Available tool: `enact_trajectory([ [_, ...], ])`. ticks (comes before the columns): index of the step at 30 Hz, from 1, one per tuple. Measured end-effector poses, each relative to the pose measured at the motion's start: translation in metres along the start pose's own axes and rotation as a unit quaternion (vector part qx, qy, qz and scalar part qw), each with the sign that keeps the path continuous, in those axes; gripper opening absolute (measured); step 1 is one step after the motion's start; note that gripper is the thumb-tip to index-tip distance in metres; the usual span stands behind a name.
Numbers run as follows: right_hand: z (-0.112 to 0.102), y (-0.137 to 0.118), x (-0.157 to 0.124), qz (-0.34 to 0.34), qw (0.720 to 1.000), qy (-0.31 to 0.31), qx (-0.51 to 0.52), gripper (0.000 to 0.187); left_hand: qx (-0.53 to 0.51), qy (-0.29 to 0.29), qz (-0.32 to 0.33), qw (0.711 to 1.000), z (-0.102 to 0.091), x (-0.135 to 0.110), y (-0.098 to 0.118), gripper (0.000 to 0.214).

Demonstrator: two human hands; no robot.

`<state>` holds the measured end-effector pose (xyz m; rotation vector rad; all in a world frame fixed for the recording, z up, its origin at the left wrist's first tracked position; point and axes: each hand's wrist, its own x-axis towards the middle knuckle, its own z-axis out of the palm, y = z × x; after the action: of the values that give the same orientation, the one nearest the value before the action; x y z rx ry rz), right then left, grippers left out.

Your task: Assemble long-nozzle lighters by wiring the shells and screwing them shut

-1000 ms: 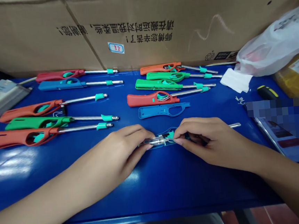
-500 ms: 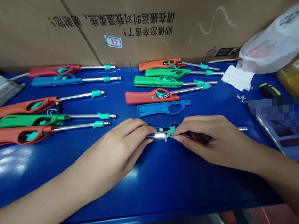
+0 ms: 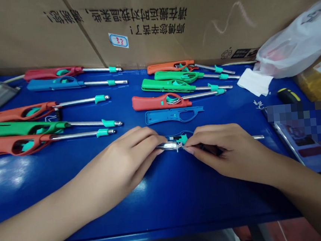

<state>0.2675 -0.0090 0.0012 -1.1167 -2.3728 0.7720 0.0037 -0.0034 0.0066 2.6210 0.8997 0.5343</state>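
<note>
My left hand (image 3: pixel 134 156) is closed round a clear gas tank (image 3: pixel 168 146), whose capped end sticks out past the fingertips. Fingers of my right hand (image 3: pixel 225 150) pinch at the small parts by the tank's end; what exactly lies between the fingertips is too small to name. Under both hands lies an opened blue lighter body, with a green trigger (image 3: pixel 183 138) showing between them. Its metal barrel tip (image 3: pixel 259 137) pokes out beyond my right hand. Just above rests a loose blue half shell (image 3: pixel 174 115).
Red, blue, orange and green long lighters lie in two groups, one left (image 3: pixel 26 128) and one right (image 3: pixel 168 85). A cardboard box (image 3: pixel 150 9) stands behind. At right are a white tissue (image 3: pixel 255 81), small white bits, a black-yellow tool (image 3: pixel 289 96) and a phone (image 3: pixel 309 148).
The view has shifted slightly, so the lighters and box appear a little further left and higher. Both hands keep nearly the same hold, with only slight finger movement.
</note>
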Motion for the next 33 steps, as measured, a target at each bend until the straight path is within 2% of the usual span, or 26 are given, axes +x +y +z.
enact_trajectory([
  [17,0.000,0.000,0.000,0.005,1.000,-0.005,-0.001,0.015,0.001,-0.017,0.000,1.000,0.002,-0.001,-0.001,0.025],
  [28,0.001,0.001,0.001,-0.003,1.000,0.006,0.007,0.013,-0.034,0.005,0.003,0.999,0.009,-0.003,-0.003,0.022],
  [33,0.002,0.002,0.000,-0.005,1.000,0.011,0.010,0.013,-0.064,0.016,-0.020,0.998,0.014,-0.004,-0.004,0.022],
])
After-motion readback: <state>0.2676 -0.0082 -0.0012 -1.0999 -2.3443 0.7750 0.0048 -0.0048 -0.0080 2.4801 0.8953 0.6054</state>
